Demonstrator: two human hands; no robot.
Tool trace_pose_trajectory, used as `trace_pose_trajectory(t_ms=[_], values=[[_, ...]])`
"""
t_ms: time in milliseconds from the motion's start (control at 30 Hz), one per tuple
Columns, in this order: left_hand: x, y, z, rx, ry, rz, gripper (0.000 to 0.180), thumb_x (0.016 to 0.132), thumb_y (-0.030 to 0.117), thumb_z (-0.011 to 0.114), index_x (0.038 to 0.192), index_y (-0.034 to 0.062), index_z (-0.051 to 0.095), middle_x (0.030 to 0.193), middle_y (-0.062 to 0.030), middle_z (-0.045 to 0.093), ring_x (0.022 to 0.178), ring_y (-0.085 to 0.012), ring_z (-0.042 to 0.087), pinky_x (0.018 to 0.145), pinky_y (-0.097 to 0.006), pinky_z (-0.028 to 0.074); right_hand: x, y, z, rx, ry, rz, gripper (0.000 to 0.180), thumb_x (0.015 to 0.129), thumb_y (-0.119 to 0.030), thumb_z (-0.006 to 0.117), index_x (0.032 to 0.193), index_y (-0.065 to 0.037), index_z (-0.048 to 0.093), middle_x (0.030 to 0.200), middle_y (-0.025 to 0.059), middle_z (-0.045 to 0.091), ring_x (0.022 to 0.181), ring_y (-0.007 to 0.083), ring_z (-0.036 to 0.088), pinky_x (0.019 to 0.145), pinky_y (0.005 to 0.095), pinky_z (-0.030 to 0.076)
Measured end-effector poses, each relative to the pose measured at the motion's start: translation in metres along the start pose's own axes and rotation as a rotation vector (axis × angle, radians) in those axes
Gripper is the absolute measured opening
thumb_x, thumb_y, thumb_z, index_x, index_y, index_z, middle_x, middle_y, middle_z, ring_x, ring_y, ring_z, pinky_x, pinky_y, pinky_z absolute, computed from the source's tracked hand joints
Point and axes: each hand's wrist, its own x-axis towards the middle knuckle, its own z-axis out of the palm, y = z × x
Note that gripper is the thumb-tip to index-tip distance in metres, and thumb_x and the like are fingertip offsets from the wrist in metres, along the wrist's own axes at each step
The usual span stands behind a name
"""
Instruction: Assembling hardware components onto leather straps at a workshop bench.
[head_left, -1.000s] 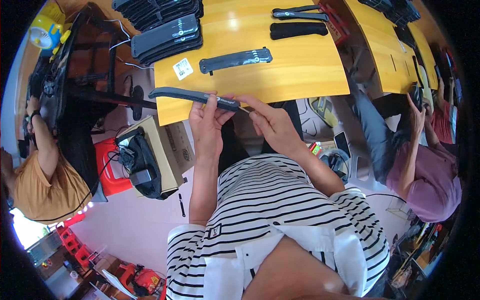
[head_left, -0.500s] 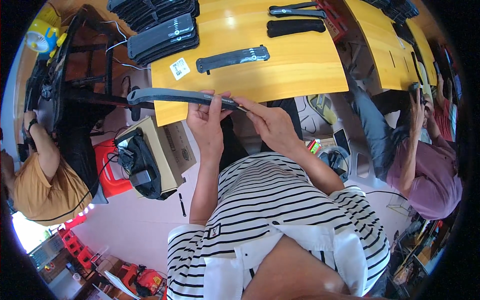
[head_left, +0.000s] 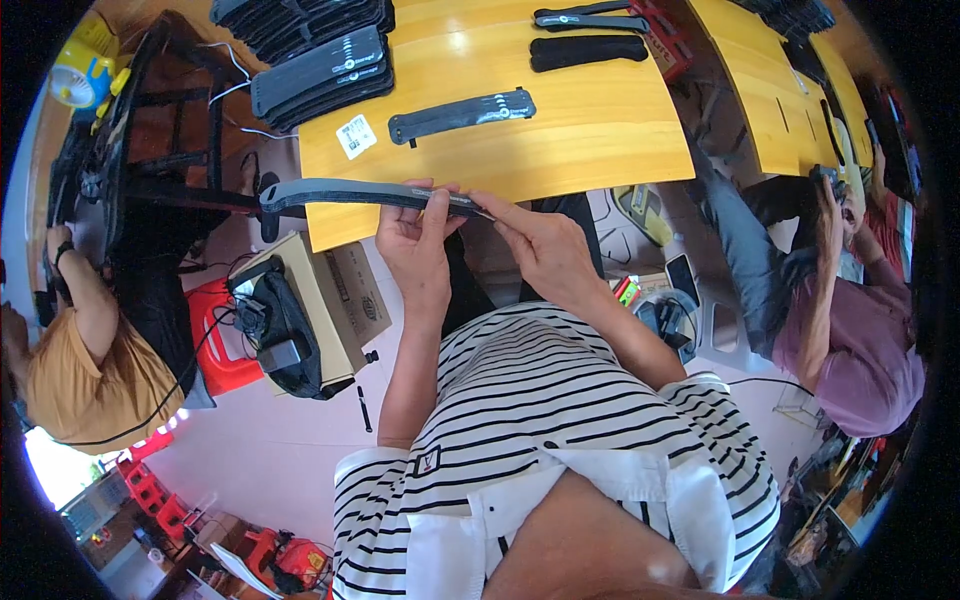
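Observation:
I hold a long, dark, slightly curved strip (head_left: 340, 193) level at the near edge of a yellow wooden table (head_left: 600, 130). My left hand (head_left: 418, 248) grips its right part from below, thumb on top. My right hand (head_left: 540, 245) pinches the strip's right end with its fingertips. The strip's left end sticks out past the table's corner. On the table lies another flat dark strip (head_left: 462, 114) with light marks, next to a small white label (head_left: 355, 136).
A stack of dark strips (head_left: 320, 70) sits at the table's far left; more strips (head_left: 590, 35) lie at the far middle. A cardboard box with a black bag (head_left: 300, 320) stands lower left. A person in orange (head_left: 80, 360) sits left, a person in purple (head_left: 850, 330) right.
The held strip has shifted left, its free end now sticking further beyond the table's corner. Both hands stay on its right part.

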Motion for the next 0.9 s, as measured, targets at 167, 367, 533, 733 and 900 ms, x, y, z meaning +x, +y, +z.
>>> trace_pose_trajectory(t_ms=[167,367,533,733,900], values=[[-0.003,0.002,0.003,0.033,0.012,0.003,0.02,0.086,0.005,0.056,0.103,-0.0002,0.048,0.095,-0.0131,0.061,0.087,-0.0157,0.061,0.068,-0.025,0.054,0.0,0.003,0.002,-0.075,-0.007,-0.006,0.038,0.085,-0.009,0.051,0.122,-0.018,0.053,0.077,0.017,0.061,0.062,0.0313,0.059,0.054,0.0364,0.045],[-0.005,0.003,0.007,0.052,0.016,0.039,0.019,0.087,0.005,0.055,0.104,-0.0001,0.048,0.095,-0.0127,0.061,0.087,-0.0151,0.06,0.069,-0.025,0.054,0.001,0.0,-0.001,-0.094,0.011,-0.027,0.039,0.085,-0.009,0.051,0.122,-0.02,0.053,0.074,0.0169,0.059,0.06,0.0311,0.058,0.054,0.0361,0.044],[-0.004,0.001,0.007,0.035,0.031,0.035,0.019,0.087,0.004,0.054,0.105,0.0005,0.048,0.096,-0.0118,0.06,0.086,-0.0146,0.06,0.07,-0.025,0.054,0.003,0.004,-0.001,0.005,-0.018,0.041,0.038,0.085,-0.008,0.05,0.121,-0.018,0.054,0.067,0.0179,0.054,0.053,0.029,0.054,0.052,0.0331,0.042],[-0.009,0.001,0.009,0.1,0.036,0.077,0.017,0.088,0.004,0.052,0.104,0.003,0.05,0.097,-0.0102,0.06,0.088,-0.0155,0.059,0.073,-0.029,0.054,0.003,0.004,-0.001,0.09,-0.048,0.127,0.038,0.085,-0.006,0.049,0.121,-0.017,0.054,0.067,0.0179,0.053,0.052,0.0273,0.053,0.052,0.0309,0.043],[-0.009,-0.007,0.01,0.104,-0.001,0.098,0.019,0.085,0.0,0.056,0.104,-0.0009,0.054,0.097,-0.0078,0.06,0.087,-0.0115,0.057,0.075,-0.024,0.05,0.0,0.009,0.005,0.03,0.068,0.057,0.034,0.086,-0.017,0.049,0.119,-0.024,0.054,0.072,0.0179,0.06,0.066,0.0347,0.061,0.057,0.0432,0.048]])
